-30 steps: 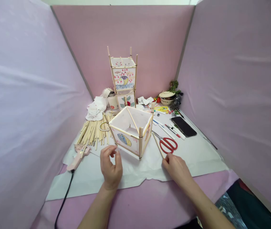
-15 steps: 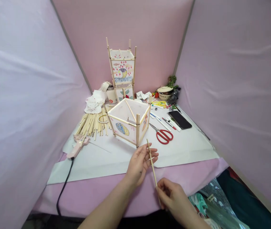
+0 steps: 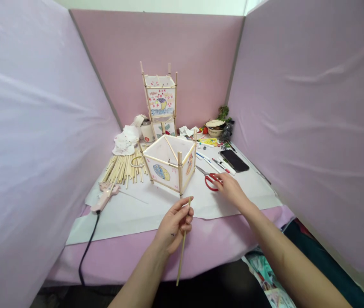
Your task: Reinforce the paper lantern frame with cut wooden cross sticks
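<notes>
My left hand [image 3: 177, 224] is closed around a thin bamboo stick [image 3: 182, 256], which slants down past the table's front edge. My right hand [image 3: 231, 188] reaches across the table, its fingers closed on the red handles of the scissors [image 3: 212, 182], whose blades point to the far left and still lie on the white sheet. Just beyond my left hand stands a square paper lantern [image 3: 162, 172], open at the top, with a stick frame and a painted moon on its front. A taller two-tier lantern [image 3: 162, 100] rises behind it.
A pile of bamboo sticks [image 3: 122, 169] lies left, with a pink glue gun [image 3: 107, 196] and its black cord nearer me. On the right are a phone [image 3: 234, 160], several pens [image 3: 212, 165] and a lidded bowl [image 3: 214, 128]. Cloth walls [image 3: 313, 115] enclose the table.
My right hand has let go of the stick and moved forward to the scissors. The left hand has closed on the stick and shifted slightly left. The view has tilted up a little.
</notes>
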Motion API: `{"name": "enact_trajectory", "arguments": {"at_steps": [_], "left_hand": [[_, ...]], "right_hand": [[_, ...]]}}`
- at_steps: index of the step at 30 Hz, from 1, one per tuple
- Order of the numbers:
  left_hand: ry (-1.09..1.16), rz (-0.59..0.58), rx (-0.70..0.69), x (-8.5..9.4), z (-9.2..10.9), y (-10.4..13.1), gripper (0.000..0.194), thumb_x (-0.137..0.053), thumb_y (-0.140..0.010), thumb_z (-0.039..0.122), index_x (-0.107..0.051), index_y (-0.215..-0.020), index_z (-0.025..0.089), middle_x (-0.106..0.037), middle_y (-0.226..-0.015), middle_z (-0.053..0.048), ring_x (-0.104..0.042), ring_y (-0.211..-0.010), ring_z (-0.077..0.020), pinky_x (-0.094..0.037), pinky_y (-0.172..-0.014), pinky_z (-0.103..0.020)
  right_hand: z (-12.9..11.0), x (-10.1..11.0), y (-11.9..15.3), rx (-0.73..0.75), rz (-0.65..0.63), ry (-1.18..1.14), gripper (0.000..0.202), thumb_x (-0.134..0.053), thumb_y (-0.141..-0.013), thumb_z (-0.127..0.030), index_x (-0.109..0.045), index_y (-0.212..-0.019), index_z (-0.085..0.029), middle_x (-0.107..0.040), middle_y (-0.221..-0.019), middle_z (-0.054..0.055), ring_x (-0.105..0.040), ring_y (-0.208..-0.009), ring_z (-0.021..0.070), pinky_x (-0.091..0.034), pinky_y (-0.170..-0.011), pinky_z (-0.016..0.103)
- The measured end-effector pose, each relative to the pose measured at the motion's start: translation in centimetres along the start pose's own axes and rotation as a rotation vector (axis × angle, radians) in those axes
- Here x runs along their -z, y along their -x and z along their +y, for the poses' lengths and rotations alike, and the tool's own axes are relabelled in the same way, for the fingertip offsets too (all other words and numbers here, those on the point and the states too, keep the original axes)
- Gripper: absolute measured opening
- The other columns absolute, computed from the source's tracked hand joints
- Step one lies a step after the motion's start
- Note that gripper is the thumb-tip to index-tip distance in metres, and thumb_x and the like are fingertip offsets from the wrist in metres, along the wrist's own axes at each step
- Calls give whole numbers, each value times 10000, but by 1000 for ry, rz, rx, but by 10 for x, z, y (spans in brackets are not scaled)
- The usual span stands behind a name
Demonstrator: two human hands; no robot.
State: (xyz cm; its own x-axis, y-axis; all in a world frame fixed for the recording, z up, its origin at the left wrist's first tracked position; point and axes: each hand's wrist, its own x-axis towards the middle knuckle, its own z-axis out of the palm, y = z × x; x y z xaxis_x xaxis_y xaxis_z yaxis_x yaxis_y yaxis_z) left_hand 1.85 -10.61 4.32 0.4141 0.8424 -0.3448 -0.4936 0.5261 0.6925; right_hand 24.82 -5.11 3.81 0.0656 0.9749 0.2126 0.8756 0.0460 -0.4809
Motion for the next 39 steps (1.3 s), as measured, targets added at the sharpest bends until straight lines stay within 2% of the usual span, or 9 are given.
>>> {"name": "enact_trajectory", "arguments": {"at_steps": [5,9,12,16,18,21,25,31,39], "left_hand": [[-62,14,10,3,2,9,417,-782,-703,217,-639,-1090,164,-533,-704,9,-442,-557,-29,-241,-438,-122],[-133,29,-7,10,4,19,438,-785,-696,254,-665,-1099,130,-521,-688,7,-422,-545,-29,-261,-454,-149],[-178,43,-63,13,2,27,383,-765,-713,283,-674,-1056,137,-529,-716,-2,-442,-571,-46,-272,-468,-168],[-262,21,-167,10,-2,37,257,-692,-782,317,-655,-985,163,-574,-823,-20,-387,-519,-26,-216,-457,-187],[-309,27,-206,8,-4,41,249,-643,-824,353,-645,-983,161,-579,-800,-19,-327,-486,-19,-192,-461,-199],[-382,29,-245,5,-7,49,290,-592,-861,395,-644,-999,146,-558,-693,-7,-301,-484,-35,-189,-473,-212],[-512,29,-267,4,-10,59,292,-580,-872,390,-651,-1037,160,-526,-634,9,-338,-519,-64,-235,-503,-215],[-729,21,-301,4,-11,70,254,-524,-897,363,-670,-990,176,-526,-635,2,-447,-612,-115,-327,-590,-229],[-779,-34,-310,7,-12,73,219,-486,-915,346,-625,-871,183,-493,-633,17,-447,-619,-123,-350,-628,-237]], "right_hand": [[-11,-14,-34,-95,-139,167,323,-469,-871,-241,-636,-912,33,-644,-950,231,-607,-948,238,-375,-740,296],[-6,-11,-26,-151,-239,186,289,-529,-827,-280,-628,-745,-21,-653,-757,184,-645,-774,228,-356,-618,272],[4,-1,-1,-189,-231,110,254,-544,-823,-327,-602,-823,-80,-663,-790,151,-623,-713,203,-370,-585,262],[1,12,59,-164,-262,-533,283,-493,-861,-374,-531,-1030,-150,-646,-825,58,-576,-649,148,-422,-550,243],[-10,17,91,-125,-264,-696,303,-548,-827,-385,-515,-1034,-166,-622,-821,36,-569,-680,147,-453,-591,250],[-32,23,128,-85,-318,-612,353,-652,-726,-318,-511,-1022,-188,-593,-836,9,-554,-736,152,-469,-689,275],[-52,30,151,-25,-346,-448,506,-741,-611,-289,-505,-1051,-208,-586,-979,33,-545,-877,188,-461,-790,303],[-63,38,153,27,-312,-322,440,-738,-638,-387,-534,-991,-222,-604,-858,21,-539,-740,178,-448,-676,292],[-68,37,153,36,-354,-280,396,-726,-677,-422,-515,-949,-227,-610,-827,9,-534,-699,166,-424,-645,275]]}}
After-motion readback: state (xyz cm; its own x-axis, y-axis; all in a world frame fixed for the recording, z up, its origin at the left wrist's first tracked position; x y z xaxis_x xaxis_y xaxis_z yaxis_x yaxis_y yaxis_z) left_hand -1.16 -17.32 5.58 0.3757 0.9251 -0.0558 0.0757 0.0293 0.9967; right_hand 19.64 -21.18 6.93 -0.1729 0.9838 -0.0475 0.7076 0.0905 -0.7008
